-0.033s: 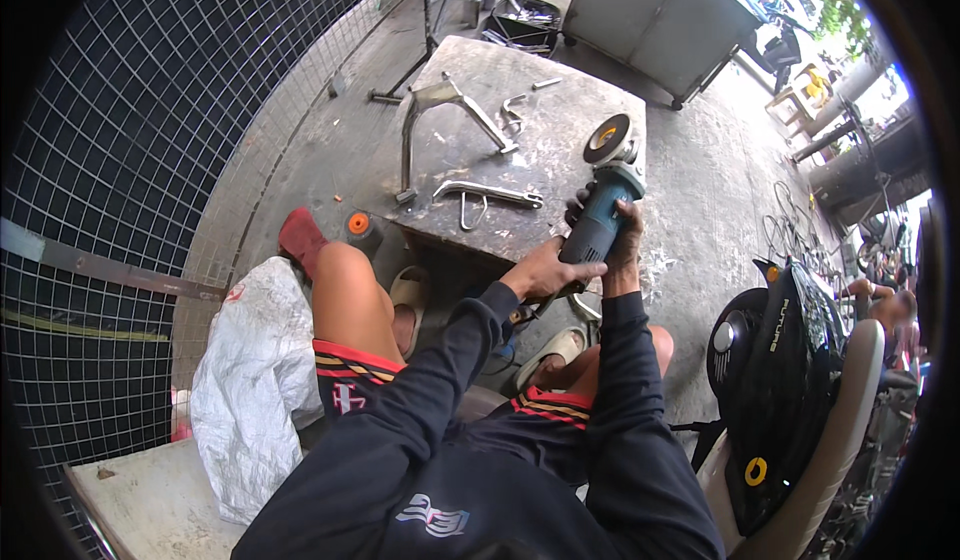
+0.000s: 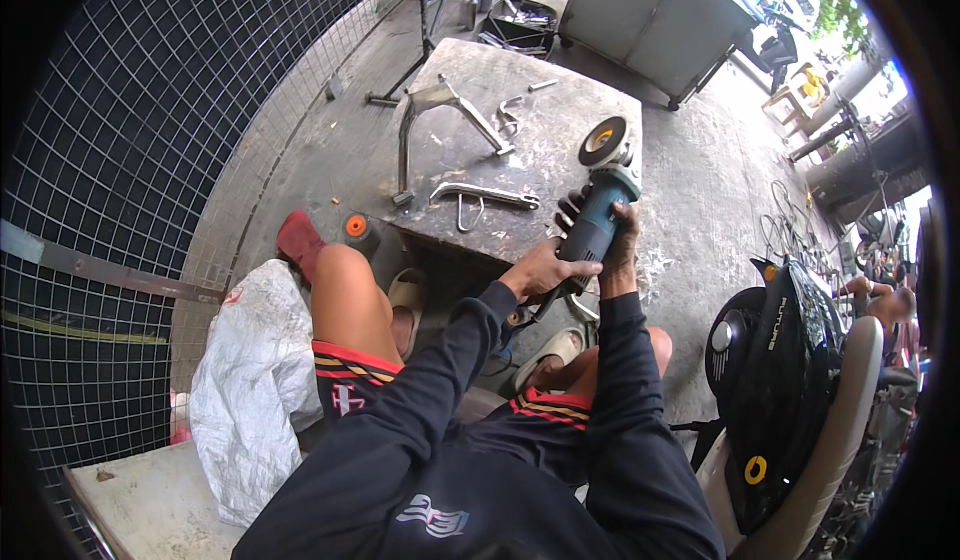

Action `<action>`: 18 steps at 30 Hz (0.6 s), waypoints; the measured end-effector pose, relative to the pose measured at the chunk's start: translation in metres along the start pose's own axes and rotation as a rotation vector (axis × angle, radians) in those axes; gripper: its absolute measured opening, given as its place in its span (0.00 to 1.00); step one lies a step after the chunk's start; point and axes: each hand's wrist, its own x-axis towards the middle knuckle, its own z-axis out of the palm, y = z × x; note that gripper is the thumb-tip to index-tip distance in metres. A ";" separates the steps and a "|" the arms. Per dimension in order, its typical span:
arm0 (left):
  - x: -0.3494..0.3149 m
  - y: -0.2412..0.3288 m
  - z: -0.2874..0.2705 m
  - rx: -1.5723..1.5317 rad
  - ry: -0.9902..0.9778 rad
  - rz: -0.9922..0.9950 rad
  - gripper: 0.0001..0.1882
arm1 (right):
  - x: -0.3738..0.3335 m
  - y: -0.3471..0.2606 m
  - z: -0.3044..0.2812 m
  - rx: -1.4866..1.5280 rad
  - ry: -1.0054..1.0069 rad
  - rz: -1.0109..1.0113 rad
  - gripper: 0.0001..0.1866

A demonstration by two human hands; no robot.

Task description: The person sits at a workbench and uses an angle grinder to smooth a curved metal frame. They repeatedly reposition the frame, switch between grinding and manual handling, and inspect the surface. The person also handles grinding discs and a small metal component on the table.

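Both of my hands hold a teal angle grinder [image 2: 600, 212] above the right side of a low worn table [image 2: 440, 70], its disc [image 2: 604, 143] pointing away from me. My left hand [image 2: 540, 268] is closed around the rear end of the grinder's body. My right hand [image 2: 622, 250] wraps the body from the right, with dark fingertips showing on the left side. Left of the grinder on the tabletop lies a metal lever-like bar with a loop [image 2: 487, 196]. Beyond it sit a forked metal stand [image 2: 440, 98], a small bent metal piece [image 2: 509, 114] and a short rod [image 2: 543, 85].
Wire mesh fencing [image 2: 180, 90] runs along the left, near a white sack [image 2: 255, 390]. A motorcycle with a black body panel [image 2: 790, 360] stands close on my right. Past the table are a grey metal cabinet [image 2: 650, 25] and a black tub [image 2: 518, 25]. An orange-topped can [image 2: 357, 226] stands by the table.
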 end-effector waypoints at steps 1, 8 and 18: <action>0.000 -0.004 0.007 -0.291 -0.106 -0.041 0.36 | 0.000 -0.003 -0.001 -0.080 0.001 -0.001 0.33; 0.009 -0.047 0.027 0.541 0.661 0.133 0.32 | 0.001 0.033 -0.001 -1.398 0.245 -0.067 0.47; 0.023 -0.052 0.016 0.726 0.497 0.020 0.46 | 0.037 0.053 -0.046 -1.534 0.267 -0.228 0.24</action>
